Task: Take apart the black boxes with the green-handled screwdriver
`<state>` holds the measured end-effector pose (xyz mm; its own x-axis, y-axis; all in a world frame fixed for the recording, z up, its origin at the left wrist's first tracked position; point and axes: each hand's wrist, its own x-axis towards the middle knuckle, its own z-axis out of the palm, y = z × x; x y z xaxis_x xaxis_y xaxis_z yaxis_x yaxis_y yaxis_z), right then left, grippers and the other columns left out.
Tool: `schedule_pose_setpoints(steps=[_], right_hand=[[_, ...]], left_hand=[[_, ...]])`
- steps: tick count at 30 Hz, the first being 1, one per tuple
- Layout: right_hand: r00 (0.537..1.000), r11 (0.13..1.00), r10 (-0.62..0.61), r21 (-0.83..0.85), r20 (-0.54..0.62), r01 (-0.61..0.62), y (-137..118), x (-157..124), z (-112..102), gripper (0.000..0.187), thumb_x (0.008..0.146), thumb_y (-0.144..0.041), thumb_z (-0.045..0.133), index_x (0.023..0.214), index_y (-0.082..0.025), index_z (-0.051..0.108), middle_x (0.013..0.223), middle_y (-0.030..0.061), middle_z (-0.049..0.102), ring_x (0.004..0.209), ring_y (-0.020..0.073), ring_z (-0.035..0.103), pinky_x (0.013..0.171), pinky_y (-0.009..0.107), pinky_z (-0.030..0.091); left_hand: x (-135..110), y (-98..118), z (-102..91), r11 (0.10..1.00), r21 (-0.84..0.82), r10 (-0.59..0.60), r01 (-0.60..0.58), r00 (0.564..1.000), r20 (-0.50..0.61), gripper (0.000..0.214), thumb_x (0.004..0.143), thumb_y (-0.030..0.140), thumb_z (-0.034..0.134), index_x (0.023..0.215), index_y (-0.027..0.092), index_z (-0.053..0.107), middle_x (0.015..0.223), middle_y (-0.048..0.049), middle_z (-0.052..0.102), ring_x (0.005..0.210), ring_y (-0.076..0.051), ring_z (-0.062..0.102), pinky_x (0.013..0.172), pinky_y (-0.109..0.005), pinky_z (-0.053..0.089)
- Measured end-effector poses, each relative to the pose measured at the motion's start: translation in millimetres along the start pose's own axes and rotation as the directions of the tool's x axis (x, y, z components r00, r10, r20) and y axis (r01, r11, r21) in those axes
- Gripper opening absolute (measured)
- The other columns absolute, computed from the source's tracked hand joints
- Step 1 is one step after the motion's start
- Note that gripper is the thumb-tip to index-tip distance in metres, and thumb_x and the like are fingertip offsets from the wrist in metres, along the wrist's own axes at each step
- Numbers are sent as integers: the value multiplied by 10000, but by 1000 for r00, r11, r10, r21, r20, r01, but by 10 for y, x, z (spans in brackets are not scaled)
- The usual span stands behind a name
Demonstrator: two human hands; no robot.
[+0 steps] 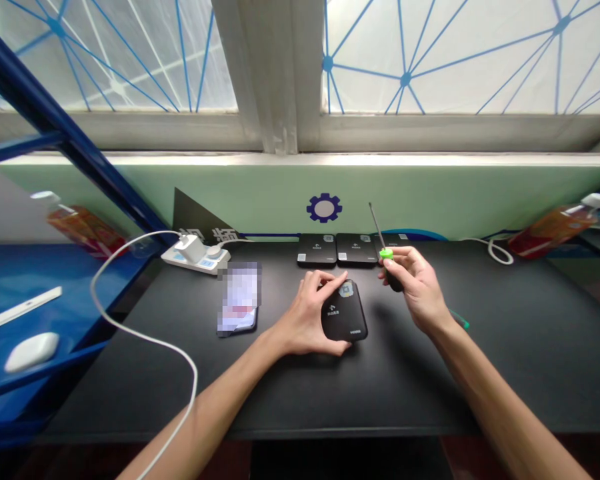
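A small black set-top box [344, 321] with an HDMI label and a sticker lies on the black table. My left hand [313, 313] grips it from the left, thumb at its near edge and fingers at its far edge. In my right hand [420, 287] is a screwdriver [387, 255] with a green and black handle, its thin shaft pointing up and away. The screwdriver is held to the right of the box, apart from it. Behind my hands two similar boxes, a left one [317, 250] and a middle one [356, 250], stand in a row with a third [397, 239], partly hidden by my right hand.
Left of my hand lies a phone [243, 300], its screen blurred. A white power strip [195, 257] with a plugged-in charger sits behind it, and a white cable [145, 333] crosses my left forearm. Bottles stand at the left [83, 227] and right [555, 227].
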<state>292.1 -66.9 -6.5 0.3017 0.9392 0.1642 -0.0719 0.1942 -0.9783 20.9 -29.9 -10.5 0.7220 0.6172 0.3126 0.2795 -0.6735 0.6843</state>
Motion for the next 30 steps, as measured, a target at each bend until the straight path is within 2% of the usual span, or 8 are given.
schedule_pose_setpoints(steps=[2,3,5,10,13,15,21,30], right_hand=[[996,955,-93,-280,19,94,-55,-61,-180,355,991,-506,818,1227,-255,736,1120,81,747,936,262,711,754,377,563],[989,893,-150,-427,20,144,-69,-114,-268,353,1016,-533,785,1234,-257,757,1168,102,740,1004,289,714,793,404,579],[968,701,-247,-680,47,212,-59,-250,-429,338,1065,-550,715,1216,-257,791,1171,123,738,1048,319,713,930,477,577],[944,325,-282,-908,172,263,132,-576,-704,410,1167,-499,536,1344,-226,786,1129,162,734,1045,357,653,903,492,533],[929,179,-289,-940,232,291,232,-663,-790,437,1183,-483,499,1360,-198,778,1122,174,732,1000,354,638,880,487,504],[925,133,-281,-945,255,300,265,-677,-819,447,1191,-482,484,1364,-182,766,1120,172,742,1002,352,652,863,472,489],[918,94,-286,-945,276,313,290,-681,-814,452,1200,-499,482,1252,-173,790,1107,159,770,993,334,676,819,440,452],[898,22,-322,-946,300,324,347,-762,-797,396,1192,-454,508,1293,-179,774,1103,156,775,995,336,666,827,437,420]], left_hand=[[-3,-29,14,999,30,12,-13,999,37,1279,630,411,1012,1767,289,437,1509,-145,533,1398,-399,504,1291,-624,417],[-3,-40,17,999,30,16,-17,998,55,1274,633,423,1013,1764,286,441,1519,-148,538,1404,-404,499,1287,-622,413],[-3,-54,17,999,28,18,-20,997,77,1255,638,427,1010,1755,281,456,1535,-156,547,1411,-412,497,1273,-613,413],[-5,-67,47,999,47,23,-27,996,92,1312,612,444,1018,1767,294,414,1543,-168,583,1402,-441,501,1224,-623,399],[-6,-85,91,998,53,32,-37,995,90,1303,622,467,1010,1763,282,408,1553,-169,590,1405,-437,499,1222,-616,388],[-6,-94,115,998,55,36,-41,995,88,1294,628,471,1004,1759,269,409,1550,-169,598,1402,-431,501,1214,-606,394],[-7,-85,142,997,51,52,-56,995,80,1280,628,466,997,1747,247,416,1548,-171,609,1402,-426,503,1208,-596,404],[-9,-96,172,998,57,33,-38,996,83,1267,641,503,995,1737,225,424,1535,-193,614,1394,-435,508,1205,-628,413]])
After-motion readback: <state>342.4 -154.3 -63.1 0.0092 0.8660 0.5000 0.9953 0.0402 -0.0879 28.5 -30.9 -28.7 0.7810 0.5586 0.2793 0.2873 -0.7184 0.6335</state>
